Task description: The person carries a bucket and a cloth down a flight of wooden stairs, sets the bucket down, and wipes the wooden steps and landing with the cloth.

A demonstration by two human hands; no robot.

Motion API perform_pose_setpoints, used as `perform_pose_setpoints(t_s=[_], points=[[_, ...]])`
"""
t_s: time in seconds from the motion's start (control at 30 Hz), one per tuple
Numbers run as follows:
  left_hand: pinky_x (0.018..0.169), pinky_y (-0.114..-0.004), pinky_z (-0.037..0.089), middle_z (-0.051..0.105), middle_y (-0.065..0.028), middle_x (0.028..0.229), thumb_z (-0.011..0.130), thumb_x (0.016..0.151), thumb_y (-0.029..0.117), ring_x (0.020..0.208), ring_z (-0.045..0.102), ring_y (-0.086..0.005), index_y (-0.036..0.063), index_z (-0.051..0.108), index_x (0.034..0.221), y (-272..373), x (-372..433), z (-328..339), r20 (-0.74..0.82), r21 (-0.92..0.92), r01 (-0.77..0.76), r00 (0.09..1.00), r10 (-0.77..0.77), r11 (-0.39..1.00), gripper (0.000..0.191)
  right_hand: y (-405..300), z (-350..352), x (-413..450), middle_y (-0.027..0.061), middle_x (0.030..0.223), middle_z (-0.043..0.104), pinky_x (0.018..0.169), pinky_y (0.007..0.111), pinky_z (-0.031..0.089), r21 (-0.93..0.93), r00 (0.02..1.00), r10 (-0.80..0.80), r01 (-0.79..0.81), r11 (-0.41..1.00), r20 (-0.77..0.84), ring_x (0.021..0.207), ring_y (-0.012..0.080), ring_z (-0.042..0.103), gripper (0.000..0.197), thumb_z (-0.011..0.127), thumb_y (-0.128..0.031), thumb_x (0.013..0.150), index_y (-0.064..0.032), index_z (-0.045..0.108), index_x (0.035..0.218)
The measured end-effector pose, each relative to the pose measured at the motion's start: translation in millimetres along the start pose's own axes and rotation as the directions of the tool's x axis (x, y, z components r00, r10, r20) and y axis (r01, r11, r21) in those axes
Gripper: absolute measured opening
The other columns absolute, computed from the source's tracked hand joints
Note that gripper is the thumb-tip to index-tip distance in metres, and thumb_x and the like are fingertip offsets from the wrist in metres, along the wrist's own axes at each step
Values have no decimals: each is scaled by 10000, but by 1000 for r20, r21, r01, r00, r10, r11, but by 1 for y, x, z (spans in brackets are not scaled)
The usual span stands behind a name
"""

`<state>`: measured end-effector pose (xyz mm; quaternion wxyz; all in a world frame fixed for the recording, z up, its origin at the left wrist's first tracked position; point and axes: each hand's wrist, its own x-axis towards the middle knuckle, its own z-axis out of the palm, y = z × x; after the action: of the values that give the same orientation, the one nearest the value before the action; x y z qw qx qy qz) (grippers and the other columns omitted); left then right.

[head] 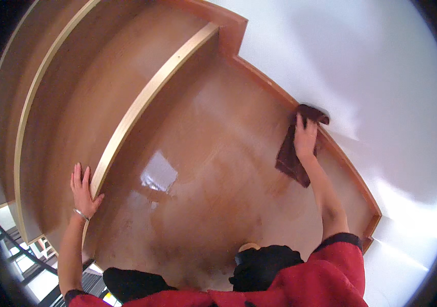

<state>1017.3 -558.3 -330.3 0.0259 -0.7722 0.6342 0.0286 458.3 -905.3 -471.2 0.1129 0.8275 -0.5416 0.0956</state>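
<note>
My right hand [306,138] presses a dark brown cloth [294,163] against the reddish-brown wooden skirting board [349,172] where it meets the stair. One end of the cloth folds up over the board's top edge; the rest trails down onto the brown tread [222,184]. On the left, my left hand [85,192] leans on the front edge of the step above, across its pale wooden nosing strip [142,99]. Its fingers are spread on the upper tread, and its thumb lies over the strip's near side. A bracelet circles that wrist.
A white wall [395,96] rises along the right side of the stairs. Further steps with pale nosing strips [38,80] climb at upper left. A glossy bright patch [159,171] shows on the tread. Dark railing bars [23,251] and an open drop lie at lower left.
</note>
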Motion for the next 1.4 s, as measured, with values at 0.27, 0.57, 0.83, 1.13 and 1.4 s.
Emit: perform_pose_setpoints(t_s=[0.27, 0.57, 0.83, 1.13, 1.4], points=[[1049, -496, 112, 141, -226, 1401, 730, 516, 212, 1302, 139, -377, 73, 279, 1318, -3, -14, 0, 50, 7, 44, 998, -44, 999, 930, -117, 19, 127, 147, 976, 575, 759, 369, 451, 49, 889, -392, 414, 909, -238, 981, 313, 516, 390, 490, -77, 755, -70, 534, 1142], [1049, -498, 99, 134, -212, 1414, 687, 584, 268, 1306, 129, -373, 62, 251, 1336, -9, -14, -4, 58, 36, 13, 998, -15, 999, 894, -190, 42, 177, 61, 1193, 480, 837, 352, 365, -125, 845, -534, 527, 841, -25, 1109, 230, 427, 420, 422, -122, 816, -86, 459, 1233], [1056, -483, 95, 113, -193, 1428, 651, 635, 327, 1309, 131, -355, 48, 211, 1357, -10, -14, 8, 18, 51, -18, 1000, 17, 999, 890, 67, -4, -62, 53, 1185, 503, 806, 450, 373, -2, 975, -99, 102, 995, 200, 1063, 249, 468, 360, 450, -147, 797, -151, 524, 1150], [1060, -466, 103, 118, -163, 1435, 647, 646, 353, 1307, 142, -344, 67, 192, 1368, -11, -20, 12, -1, 46, 14, 1000, -14, 999, 899, 158, -85, -201, 165, 1021, 559, 904, 405, 385, 331, 838, 542, -496, 803, -58, 1005, 351, 501, 433, 498, 54, 684, -32, 524, 1108], [1053, -462, 109, 108, -154, 1440, 676, 626, 253, 1315, 132, -331, 95, 171, 1381, -19, -3, 13, 46, 4, 3, 999, -3, 1000, 922, 11, -18, -10, 77, 1166, 498, 822, 386, 418, -106, 995, -72, 64, 992, -66, 984, 242, 507, 420, 439, -100, 796, -127, 452, 1215]])
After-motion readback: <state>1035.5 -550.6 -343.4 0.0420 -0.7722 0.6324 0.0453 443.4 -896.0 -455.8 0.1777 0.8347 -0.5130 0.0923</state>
